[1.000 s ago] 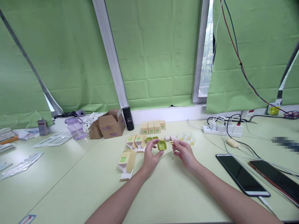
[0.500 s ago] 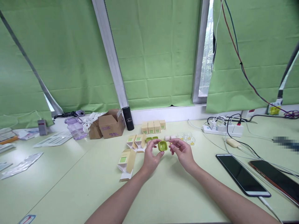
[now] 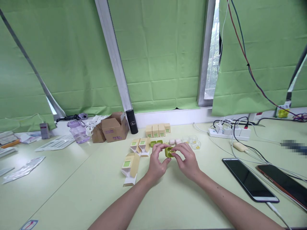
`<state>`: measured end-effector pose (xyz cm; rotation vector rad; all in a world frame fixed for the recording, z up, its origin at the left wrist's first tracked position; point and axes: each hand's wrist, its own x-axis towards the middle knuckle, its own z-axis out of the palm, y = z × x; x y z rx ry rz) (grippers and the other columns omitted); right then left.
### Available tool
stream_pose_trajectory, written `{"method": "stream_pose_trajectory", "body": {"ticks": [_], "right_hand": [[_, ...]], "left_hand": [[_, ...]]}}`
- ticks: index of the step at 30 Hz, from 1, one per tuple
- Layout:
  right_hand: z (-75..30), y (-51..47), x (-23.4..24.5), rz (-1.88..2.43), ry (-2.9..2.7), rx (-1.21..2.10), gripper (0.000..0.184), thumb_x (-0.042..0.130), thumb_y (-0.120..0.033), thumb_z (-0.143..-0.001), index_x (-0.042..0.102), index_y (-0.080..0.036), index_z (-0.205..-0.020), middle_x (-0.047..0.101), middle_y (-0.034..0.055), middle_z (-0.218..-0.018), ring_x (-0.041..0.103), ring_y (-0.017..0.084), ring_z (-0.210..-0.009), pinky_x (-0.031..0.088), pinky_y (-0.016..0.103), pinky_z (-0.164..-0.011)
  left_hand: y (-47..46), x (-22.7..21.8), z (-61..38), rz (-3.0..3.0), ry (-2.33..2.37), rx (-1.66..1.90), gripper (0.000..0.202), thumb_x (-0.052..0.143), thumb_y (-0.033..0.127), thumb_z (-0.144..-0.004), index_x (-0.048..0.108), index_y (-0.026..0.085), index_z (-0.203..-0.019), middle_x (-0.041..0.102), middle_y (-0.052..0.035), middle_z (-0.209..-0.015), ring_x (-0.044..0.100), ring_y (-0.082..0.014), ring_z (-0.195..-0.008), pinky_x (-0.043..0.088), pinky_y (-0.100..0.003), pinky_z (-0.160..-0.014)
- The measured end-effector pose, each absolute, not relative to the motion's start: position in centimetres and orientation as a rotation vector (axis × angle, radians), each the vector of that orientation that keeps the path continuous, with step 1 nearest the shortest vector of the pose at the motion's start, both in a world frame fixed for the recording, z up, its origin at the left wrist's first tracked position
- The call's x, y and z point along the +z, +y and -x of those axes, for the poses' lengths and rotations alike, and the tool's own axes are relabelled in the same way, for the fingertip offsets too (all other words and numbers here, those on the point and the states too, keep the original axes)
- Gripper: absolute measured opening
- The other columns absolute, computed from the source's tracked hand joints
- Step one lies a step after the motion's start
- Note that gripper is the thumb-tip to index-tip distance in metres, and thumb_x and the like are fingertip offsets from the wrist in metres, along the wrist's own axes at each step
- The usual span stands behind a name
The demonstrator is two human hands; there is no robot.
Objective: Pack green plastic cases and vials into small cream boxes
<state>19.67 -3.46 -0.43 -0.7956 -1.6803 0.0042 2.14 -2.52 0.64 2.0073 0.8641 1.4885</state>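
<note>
- Green case (image 3: 168,154): held between both hands over the table (image 3: 172,204), opening toward the camera.
- Left hand (image 3: 156,164): thumb and fingers clamped on the case.
- Right hand (image 3: 188,161): fingertips together on a pale piece (image 3: 172,151) at the case's mouth; inside or just in front, can't tell.
- Handling guess: case light, stiff, maybe slippery; grip opposite outer walls. Piece looks thin; pinch its edge.
- Shapes: case hollow, rounded corners, smooth plastic look; cartons (image 3: 130,163) folded card, flaps open.

Green case (image 3: 167,153) smooth, probably plastic; brown carton (image 3: 115,131) matt cardboard; white-edged phone (image 3: 249,177) glossy.
</note>
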Motion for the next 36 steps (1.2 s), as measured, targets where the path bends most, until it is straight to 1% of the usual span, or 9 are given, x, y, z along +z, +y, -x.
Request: {"method": "stream_pose_trajectory", "body": {"ticks": [4,9,18,24,36], "right_hand": [[-19.75,-3.50,-0.42,0.843,-1.701,-0.212,0.019,0.060,-0.012,-0.097,0.072,-0.025,-0.105,0.061,0.0078,-0.098,0.057,0.024,-0.093,0.051,0.039,-0.075],[-19.76,-3.61,-0.30,0.868,-1.729,-0.313,0.019,0.059,-0.011,-0.097,0.072,-0.024,-0.105,0.058,0.0078,-0.096,0.054,0.024,-0.089,0.047,0.036,-0.070],[-19.77,-3.51,-0.33,0.842,-1.754,-0.341,0.020,0.057,-0.007,-0.096,0.071,-0.022,-0.099,0.059,0.0069,-0.091,0.052,0.023,-0.087,0.045,0.035,-0.071],[-19.75,-3.49,-0.31,0.851,-1.772,-0.326,0.022,0.055,-0.008,-0.097,0.072,-0.024,-0.096,0.060,0.0063,-0.086,0.053,0.023,-0.084,0.044,0.036,-0.068],[-19.95,-3.21,-0.35,0.793,-1.829,-0.339,0.022,0.052,-0.007,-0.099,0.068,-0.021,-0.095,0.061,0.0045,-0.078,0.049,0.021,-0.077,0.041,0.035,-0.065]], "left_hand": [[-2.58,0.50,-2.15,-2.021,0.856,1.479,0.048,0.071,0.007,-0.077,0.069,0.027,-0.120,0.061,-0.0083,-0.119,0.056,-0.0284,-0.119,0.046,-0.047,-0.105],[-2.56,0.36,-2.12,-2.036,0.866,1.479,0.049,0.072,0.006,-0.076,0.069,0.027,-0.120,0.060,-0.0086,-0.119,0.056,-0.0293,-0.120,0.046,-0.048,-0.106],[-2.48,0.20,-2.04,-2.051,0.861,1.476,0.049,0.072,0.007,-0.076,0.069,0.027,-0.121,0.059,-0.0087,-0.121,0.056,-0.0291,-0.121,0.047,-0.049,-0.107],[-2.51,0.18,-2.05,-2.040,0.867,1.464,0.049,0.072,0.006,-0.076,0.070,0.027,-0.120,0.060,-0.0090,-0.121,0.057,-0.0288,-0.121,0.048,-0.050,-0.108],[-2.27,-0.11,-1.99,-2.064,0.853,1.456,0.051,0.072,0.004,-0.075,0.071,0.027,-0.120,0.060,-0.0086,-0.121,0.058,-0.0288,-0.121,0.049,-0.049,-0.107]]}}
